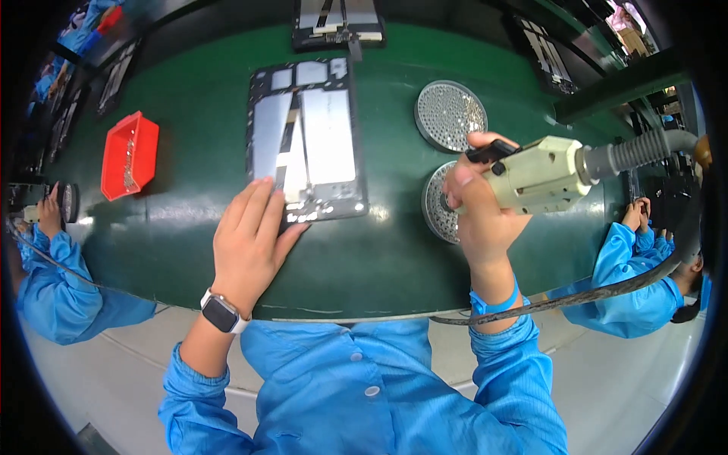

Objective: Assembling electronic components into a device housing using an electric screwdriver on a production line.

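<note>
My left hand [250, 243] lies with fingers stretched over the near left corner of an opened tablet [329, 136], whose inner parts face up on the green bench. A cream electric screwdriver [542, 176] is gripped in my right hand [479, 201], lying sideways with its grey cable sleeve toward the right. Its tip end is hidden by my fingers, above the nearer round tray [434, 201] full of small holes. I cannot tell whether the tip touches that tray. Just beyond stands a second round perforated tray [449, 114].
A red bin [130, 155] with small metal screws stands on the left of the green bench [197, 83]. Another opened tablet [337, 26] lies at the far side. Co-workers in blue sit at both sides. A dark cable [584, 296] hangs across my right wrist.
</note>
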### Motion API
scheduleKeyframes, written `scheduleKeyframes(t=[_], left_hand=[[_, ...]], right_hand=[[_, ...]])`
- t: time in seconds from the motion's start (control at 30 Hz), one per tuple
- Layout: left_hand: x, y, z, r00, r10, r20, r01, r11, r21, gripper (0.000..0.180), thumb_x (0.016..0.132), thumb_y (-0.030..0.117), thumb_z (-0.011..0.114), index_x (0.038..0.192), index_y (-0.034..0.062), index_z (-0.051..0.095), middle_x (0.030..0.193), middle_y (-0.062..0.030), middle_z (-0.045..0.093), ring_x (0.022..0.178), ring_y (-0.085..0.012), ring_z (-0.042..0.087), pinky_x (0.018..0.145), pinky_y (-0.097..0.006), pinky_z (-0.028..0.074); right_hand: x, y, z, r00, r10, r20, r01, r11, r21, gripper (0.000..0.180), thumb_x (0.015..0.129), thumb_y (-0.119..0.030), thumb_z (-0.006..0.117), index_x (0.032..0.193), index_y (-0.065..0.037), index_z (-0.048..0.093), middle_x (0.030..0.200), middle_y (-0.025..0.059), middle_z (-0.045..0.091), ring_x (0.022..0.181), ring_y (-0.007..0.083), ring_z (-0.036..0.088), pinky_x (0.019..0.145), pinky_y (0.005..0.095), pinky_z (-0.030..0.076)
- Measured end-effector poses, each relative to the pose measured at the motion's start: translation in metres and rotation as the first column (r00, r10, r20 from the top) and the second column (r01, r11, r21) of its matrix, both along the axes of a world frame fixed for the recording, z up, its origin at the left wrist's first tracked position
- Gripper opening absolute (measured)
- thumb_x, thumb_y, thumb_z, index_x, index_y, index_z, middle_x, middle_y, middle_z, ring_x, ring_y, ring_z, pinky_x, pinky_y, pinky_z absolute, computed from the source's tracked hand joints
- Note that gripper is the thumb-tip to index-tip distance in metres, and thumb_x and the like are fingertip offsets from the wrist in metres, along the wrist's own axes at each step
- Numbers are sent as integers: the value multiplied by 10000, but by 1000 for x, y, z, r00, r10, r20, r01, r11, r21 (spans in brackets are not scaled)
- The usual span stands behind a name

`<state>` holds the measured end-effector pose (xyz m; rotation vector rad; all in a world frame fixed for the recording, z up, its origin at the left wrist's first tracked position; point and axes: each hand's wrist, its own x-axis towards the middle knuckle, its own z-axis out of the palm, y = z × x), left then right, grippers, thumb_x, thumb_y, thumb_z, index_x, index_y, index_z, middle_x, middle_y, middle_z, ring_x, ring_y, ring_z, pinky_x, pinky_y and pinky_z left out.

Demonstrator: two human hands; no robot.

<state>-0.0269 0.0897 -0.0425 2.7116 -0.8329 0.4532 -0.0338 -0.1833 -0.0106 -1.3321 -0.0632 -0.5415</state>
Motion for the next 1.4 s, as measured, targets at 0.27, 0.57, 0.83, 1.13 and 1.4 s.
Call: scheduleKeyframes(t=[0.27,0.57,0.83,1.13,1.4], left_hand=[[33,56,-1,989,135,58,-138,990,40,400,821,135,729,1153,-47,603,1283,-199,577,1206,-378,538,977,-419,472],[30,85,-2,995,97,-8,-97,992,-83,477,739,108,794,1165,-16,619,1315,-171,560,1212,-384,527,999,-440,447],[53,75,1,966,63,-251,-157,914,-374,734,682,63,830,1354,58,536,1504,-197,365,1354,-373,419,1076,-405,402],[58,81,-5,974,172,-147,-195,968,-159,782,658,123,865,1356,37,521,1432,-214,460,1349,-340,424,1080,-419,395],[46,50,7,835,-193,-515,-520,30,-854,608,910,129,680,1430,14,386,1308,-187,552,1172,-247,581,945,-392,514]], right_hand=[[-3,-1,-5,992,-36,-118,26,996,-84,438,755,94,689,1141,-14,513,1084,114,648,858,99,584,757,260,509],[-1,-4,-6,993,-49,-108,47,999,-29,456,749,95,691,1153,-10,507,1069,100,648,873,104,589,765,264,507],[0,-4,-16,996,-91,17,93,981,-168,332,812,47,618,1138,41,554,734,57,561,563,105,522,508,233,444],[2,-5,-14,996,-87,4,86,981,-171,357,781,79,635,1130,32,569,785,45,571,618,87,527,548,224,440],[0,-2,-12,998,-60,2,60,986,-156,353,804,40,614,1148,37,537,705,64,550,550,119,500,509,246,436]])
